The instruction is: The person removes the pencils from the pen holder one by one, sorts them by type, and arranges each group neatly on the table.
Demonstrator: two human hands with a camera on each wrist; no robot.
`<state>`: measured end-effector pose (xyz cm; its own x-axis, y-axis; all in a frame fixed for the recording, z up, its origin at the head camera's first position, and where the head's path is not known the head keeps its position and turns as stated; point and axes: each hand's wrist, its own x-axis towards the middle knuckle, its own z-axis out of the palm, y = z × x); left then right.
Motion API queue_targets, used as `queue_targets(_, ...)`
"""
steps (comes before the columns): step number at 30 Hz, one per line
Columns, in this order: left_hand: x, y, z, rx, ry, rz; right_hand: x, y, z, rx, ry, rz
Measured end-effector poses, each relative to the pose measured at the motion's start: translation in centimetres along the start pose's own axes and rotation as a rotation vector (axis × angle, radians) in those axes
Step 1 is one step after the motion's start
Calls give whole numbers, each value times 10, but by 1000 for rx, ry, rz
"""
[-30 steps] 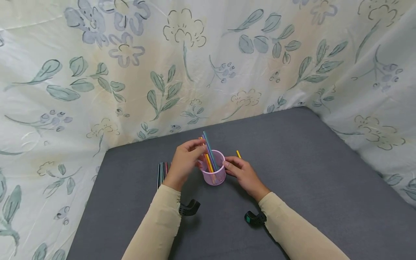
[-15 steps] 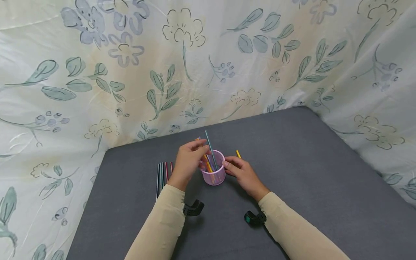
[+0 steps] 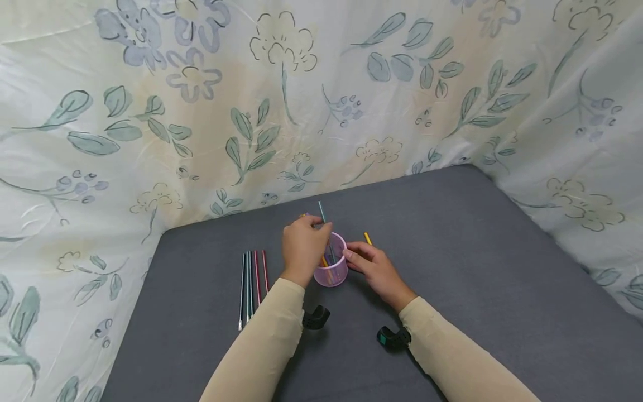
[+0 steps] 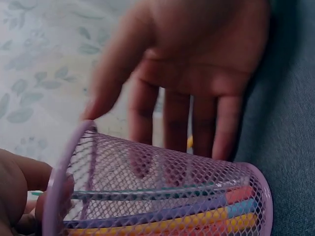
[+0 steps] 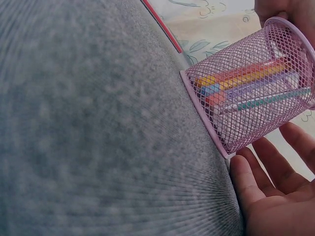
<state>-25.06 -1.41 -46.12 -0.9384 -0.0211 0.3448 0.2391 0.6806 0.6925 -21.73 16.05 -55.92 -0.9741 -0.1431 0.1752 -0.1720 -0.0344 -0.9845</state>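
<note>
A pink mesh pen cup (image 3: 331, 276) stands on the table, with slim felt-tip pens in yellow, purple and pink (image 4: 172, 216) leaning inside it. At the rim, my left hand (image 3: 305, 245) has its thumb and fingertips around a teal pencil (image 3: 322, 210) that sticks up above the cup. Its fingers partly hide the pens in the head view. From the other side, my right hand (image 3: 372, 270) rests against the mesh wall, thumb near the rim and fingers stretched fairly straight behind the cup (image 5: 251, 93).
Left of the cup, several dark and red pencils (image 3: 258, 276) lie side by side on the grey table (image 3: 452, 268). A yellow stick (image 3: 368, 238) lies partly hidden behind my right hand. Floral cloth (image 3: 301, 100) hangs along the back.
My left hand has moved right over the cup, from the pens to the teal pencil. The pens lean further left, apart from that pencil. My right hand stays put.
</note>
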Motion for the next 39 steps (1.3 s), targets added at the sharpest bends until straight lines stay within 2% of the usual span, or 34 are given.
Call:
queue_targets(2,1,-1,2,30,16,5,0,0,1,-2,0,2)
queue_targets(4,2,-3,2,-12,8,4,1,-1,1,1,2,5)
queue_targets(11,-1,-14,-6,-320,-62,11,1,-2,1,16,2,11)
queue_targets(14,-5,-17,-12,-405,-76,15,1,-3,0,11,-1,13)
queue_targets(27,-7,-25,-19,-569,-133,91,1,-2,1,14,-5,15)
queue_targets(33,-7,-26,-23,-681,-129,77,2,-1,1,-1,-5,23)
queue_targets(39,-1,-24,-32,-776,-114,75,3,-2,1,7,4,14)
